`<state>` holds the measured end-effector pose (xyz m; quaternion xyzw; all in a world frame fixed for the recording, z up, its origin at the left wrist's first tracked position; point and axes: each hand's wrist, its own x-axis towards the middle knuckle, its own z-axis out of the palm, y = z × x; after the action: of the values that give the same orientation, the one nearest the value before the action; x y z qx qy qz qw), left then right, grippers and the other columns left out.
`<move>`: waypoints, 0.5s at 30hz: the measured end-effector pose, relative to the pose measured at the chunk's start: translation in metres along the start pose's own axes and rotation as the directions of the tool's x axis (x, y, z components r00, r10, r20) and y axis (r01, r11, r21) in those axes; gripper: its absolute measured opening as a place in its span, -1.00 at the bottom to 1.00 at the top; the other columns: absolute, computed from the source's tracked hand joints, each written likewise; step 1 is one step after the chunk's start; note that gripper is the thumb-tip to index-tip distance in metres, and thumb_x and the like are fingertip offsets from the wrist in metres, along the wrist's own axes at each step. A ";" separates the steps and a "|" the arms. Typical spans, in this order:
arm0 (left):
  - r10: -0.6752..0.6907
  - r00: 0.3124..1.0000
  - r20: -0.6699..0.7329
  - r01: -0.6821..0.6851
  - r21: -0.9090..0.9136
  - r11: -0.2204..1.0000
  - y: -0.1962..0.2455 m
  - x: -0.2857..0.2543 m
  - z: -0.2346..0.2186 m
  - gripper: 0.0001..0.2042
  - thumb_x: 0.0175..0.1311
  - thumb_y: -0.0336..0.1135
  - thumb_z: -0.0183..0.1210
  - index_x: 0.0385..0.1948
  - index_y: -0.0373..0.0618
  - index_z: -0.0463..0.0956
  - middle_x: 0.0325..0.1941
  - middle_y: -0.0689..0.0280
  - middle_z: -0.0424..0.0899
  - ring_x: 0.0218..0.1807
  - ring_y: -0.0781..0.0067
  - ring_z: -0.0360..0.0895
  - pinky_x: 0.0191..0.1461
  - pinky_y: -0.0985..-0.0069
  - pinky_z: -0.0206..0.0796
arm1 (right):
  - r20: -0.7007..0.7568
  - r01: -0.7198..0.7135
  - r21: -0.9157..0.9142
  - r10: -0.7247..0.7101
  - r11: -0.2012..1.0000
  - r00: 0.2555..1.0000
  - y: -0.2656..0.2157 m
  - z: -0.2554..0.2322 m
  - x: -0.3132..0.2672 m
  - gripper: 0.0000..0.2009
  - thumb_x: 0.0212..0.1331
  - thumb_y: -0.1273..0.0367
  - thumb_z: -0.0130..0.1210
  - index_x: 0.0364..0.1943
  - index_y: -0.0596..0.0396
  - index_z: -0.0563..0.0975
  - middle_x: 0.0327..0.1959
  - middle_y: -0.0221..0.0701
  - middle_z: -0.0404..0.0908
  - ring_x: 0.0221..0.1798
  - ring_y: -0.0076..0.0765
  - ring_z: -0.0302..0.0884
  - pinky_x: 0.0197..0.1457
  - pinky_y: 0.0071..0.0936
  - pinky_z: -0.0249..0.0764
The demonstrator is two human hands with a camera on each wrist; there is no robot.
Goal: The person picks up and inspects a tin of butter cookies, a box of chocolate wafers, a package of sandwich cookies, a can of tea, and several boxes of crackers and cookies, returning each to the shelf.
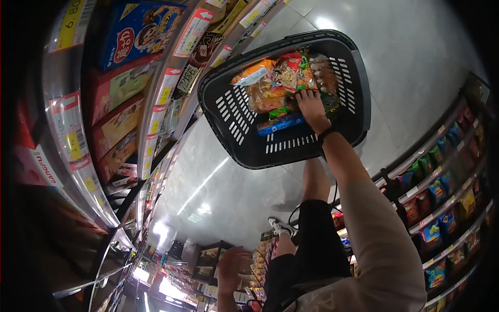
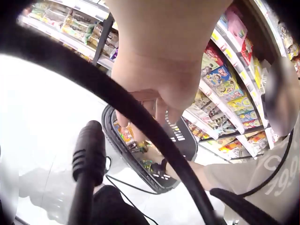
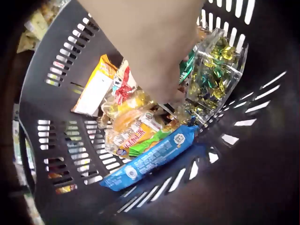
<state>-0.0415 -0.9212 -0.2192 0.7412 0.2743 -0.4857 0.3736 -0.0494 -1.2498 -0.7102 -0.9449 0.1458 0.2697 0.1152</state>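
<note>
Inside a black slotted basket (image 1: 244, 151), my right hand (image 1: 313, 110) reaches down onto several snack packs, its fingers extended over them; the tips are partly hidden. Orange packs (image 1: 254, 72), a red-and-green pack (image 1: 297, 67) and a blue pack (image 1: 280, 125) lie around it. In the right wrist view the blue pack (image 3: 152, 159) lies below the hand (image 3: 150, 61), beside a clear box of gold and green wrapped pieces (image 3: 213, 75). My left hand (image 1: 232, 268), blurred, hangs away from the basket, holding nothing visible. The left wrist view shows it large (image 2: 154, 79) in front of the basket (image 2: 187, 145).
Shelves with price labels and boxed snacks (image 1: 143, 31) rise close on the left. More shelves of bagged snacks (image 1: 436, 197) stand on the right. Grey shiny floor (image 1: 208, 192) lies between them. A black cable (image 2: 126, 185) hangs near my legs.
</note>
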 end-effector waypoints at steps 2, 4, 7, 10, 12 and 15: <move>0.000 0.999 -0.044 0.005 0.112 0.994 0.004 -0.005 -0.010 -0.74 0.39 -0.48 0.08 0.04 -0.37 0.53 -0.10 0.18 0.72 0.01 0.43 0.64 0.12 0.49 0.43 | 0.019 0.020 -0.013 -0.020 1.000 1.000 0.005 -0.001 -0.008 -0.72 0.25 0.40 0.06 0.05 0.02 0.54 0.14 -0.31 0.50 0.21 -0.17 0.45 0.25 -0.12 0.37; 0.073 0.997 -0.019 -0.070 0.129 0.989 -0.006 -0.009 -0.019 -0.75 0.40 -0.53 0.06 0.07 -0.34 0.51 -0.10 0.20 0.71 -0.01 0.43 0.64 0.13 0.46 0.43 | 0.059 0.037 -0.038 -0.035 0.999 0.998 0.006 -0.012 -0.017 -0.76 0.26 0.38 0.04 -0.02 0.02 0.57 0.11 -0.33 0.51 0.19 -0.18 0.47 0.23 -0.13 0.37; 0.140 0.990 0.022 -0.142 0.105 0.984 -0.005 -0.016 -0.021 -0.75 0.41 -0.60 0.03 0.08 -0.31 0.50 -0.11 0.21 0.71 -0.02 0.43 0.64 0.13 0.46 0.43 | -0.072 0.058 -0.038 -0.061 0.998 0.996 0.008 -0.033 -0.038 -0.80 0.25 0.38 0.03 -0.09 0.03 0.60 0.06 -0.34 0.54 0.18 -0.19 0.48 0.20 -0.14 0.38; 0.202 0.977 0.062 -0.206 0.058 0.977 0.002 -0.023 -0.013 -0.76 0.42 -0.60 0.03 0.06 -0.32 0.51 -0.12 0.21 0.72 -0.03 0.43 0.64 0.13 0.46 0.42 | -0.034 0.042 -0.035 -0.044 0.998 0.998 0.011 -0.045 -0.053 -0.77 0.24 0.38 0.04 -0.05 0.04 0.59 0.05 -0.34 0.56 0.18 -0.19 0.49 0.21 -0.14 0.37; 0.240 0.967 0.088 -0.249 0.110 0.962 -0.006 -0.022 -0.014 -0.77 0.41 -0.60 0.04 0.04 -0.32 0.52 -0.12 0.21 0.72 -0.04 0.45 0.64 0.14 0.47 0.41 | -0.013 0.027 -0.015 -0.027 1.000 1.000 0.013 -0.042 -0.049 -0.76 0.25 0.39 0.03 -0.02 0.06 0.57 0.05 -0.33 0.56 0.20 -0.17 0.48 0.24 -0.11 0.39; 0.213 0.975 0.068 -0.221 0.150 0.964 -0.036 -0.016 -0.017 -0.78 0.41 -0.57 0.05 0.03 -0.33 0.52 -0.12 0.23 0.73 -0.03 0.45 0.65 0.16 0.48 0.41 | 0.000 -0.004 -0.038 0.004 0.999 1.000 0.011 -0.029 -0.035 -0.75 0.27 0.41 0.02 0.01 0.06 0.56 0.04 -0.31 0.56 0.22 -0.14 0.48 0.21 -0.08 0.44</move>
<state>-0.0669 -0.8877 -0.2107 0.7811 0.1428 -0.4807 0.3721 -0.0676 -1.2608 -0.6685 -0.9466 0.1428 0.2725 0.0967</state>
